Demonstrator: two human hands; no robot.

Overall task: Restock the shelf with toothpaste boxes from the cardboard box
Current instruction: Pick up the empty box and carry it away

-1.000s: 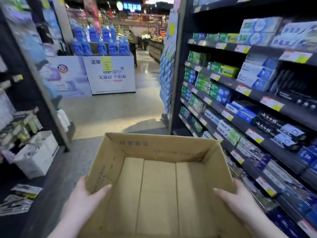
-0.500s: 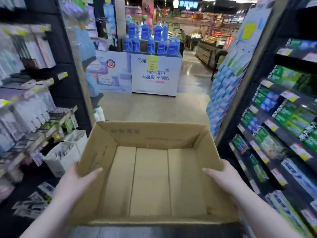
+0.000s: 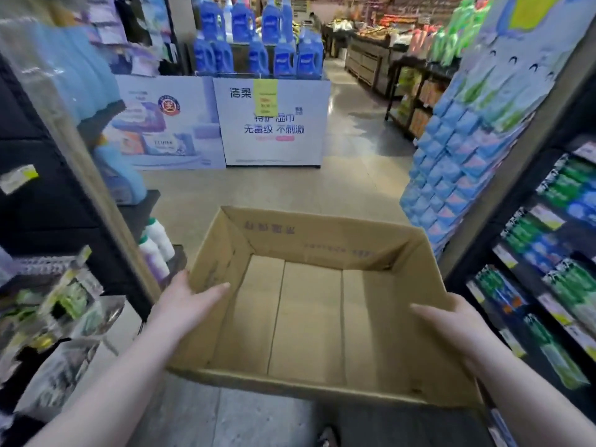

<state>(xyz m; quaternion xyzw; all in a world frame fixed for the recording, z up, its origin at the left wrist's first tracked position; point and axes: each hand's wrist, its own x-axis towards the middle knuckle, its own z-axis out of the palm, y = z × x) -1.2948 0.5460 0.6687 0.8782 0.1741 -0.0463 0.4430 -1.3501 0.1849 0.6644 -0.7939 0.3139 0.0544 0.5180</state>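
1. White display panel [image 3: 274, 140] at the aisle end: "洁柔" in dark blue at its upper left. Lower down, larger blue characters appear to read "无毒级 不刺激". The line above them is blurred.
2. Yellow paper tag [image 3: 265, 97] on that panel: print too blurred to read.
3. Brown cardboard box [image 3: 322, 243]: purple characters on its far inner wall, upside down and illegible.
4. White-and-yellow shelf price labels [image 3: 546, 217] on the right: unreadable.

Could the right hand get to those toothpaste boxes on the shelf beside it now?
Probably not yet: the right hand grips the wall of the empty cardboard box. The toothpaste boxes sit close beside it, nothing between, once it lets go.
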